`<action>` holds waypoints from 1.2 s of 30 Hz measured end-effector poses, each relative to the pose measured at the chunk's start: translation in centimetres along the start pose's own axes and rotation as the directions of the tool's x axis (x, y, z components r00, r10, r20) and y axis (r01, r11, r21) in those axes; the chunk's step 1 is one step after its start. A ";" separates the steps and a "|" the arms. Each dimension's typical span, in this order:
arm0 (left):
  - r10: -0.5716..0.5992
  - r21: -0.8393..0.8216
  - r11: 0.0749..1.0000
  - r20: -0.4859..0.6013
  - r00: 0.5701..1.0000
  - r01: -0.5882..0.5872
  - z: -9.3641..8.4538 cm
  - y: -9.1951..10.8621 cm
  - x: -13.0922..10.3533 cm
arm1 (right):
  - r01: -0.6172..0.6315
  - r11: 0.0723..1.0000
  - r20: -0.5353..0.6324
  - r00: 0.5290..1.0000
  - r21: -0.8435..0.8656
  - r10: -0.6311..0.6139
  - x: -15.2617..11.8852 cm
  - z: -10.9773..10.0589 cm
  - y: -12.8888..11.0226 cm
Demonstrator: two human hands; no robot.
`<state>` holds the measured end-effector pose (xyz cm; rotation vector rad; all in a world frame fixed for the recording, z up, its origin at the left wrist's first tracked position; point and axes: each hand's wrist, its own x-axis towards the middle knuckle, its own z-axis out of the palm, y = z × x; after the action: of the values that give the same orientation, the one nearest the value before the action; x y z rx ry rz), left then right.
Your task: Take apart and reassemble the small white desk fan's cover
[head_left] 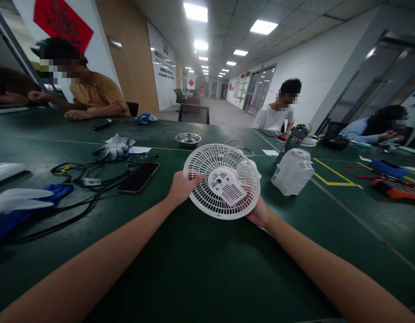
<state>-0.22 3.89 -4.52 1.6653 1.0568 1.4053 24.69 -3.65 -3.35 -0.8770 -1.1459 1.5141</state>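
Observation:
A round white fan grille (pixel 200 199) is held up over the green table, its slotted centre plate facing me. My left hand (pixel 184 187) pinches the grille's left rim, thumb on the near face. Behind the lower right side, my right hand (pixel 258 210) grips the grille, and its fingers show partly through the bars. Part of a white piece sticks out behind the right rim; what it is I cannot make out. To the right stands a white plastic housing (pixel 293 172) with vents in its top. A shiny metal bowl (pixel 187 139) sits just beyond the grille.
Left of my hands lie a phone (pixel 139 177), black cables (pixel 89 199) and work gloves (pixel 115 148). A dark bottle (pixel 291 141) stands behind the housing. Yellow tape (pixel 338 183) and an orange tool (pixel 396 190) are at the right. Several people sit around the table (pixel 207 269).

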 end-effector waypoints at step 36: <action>-0.549 -0.494 0.471 0.484 0.682 0.730 -0.9 -2.0 2.0 | -0.023 0.413 -0.260 0.809 -0.910 -0.527 4.7 -10.8 -1.5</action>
<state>-1.25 6.52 -5.37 0.7322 0.7636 0.8353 34.10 3.49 -4.94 -1.5934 -1.5592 0.1953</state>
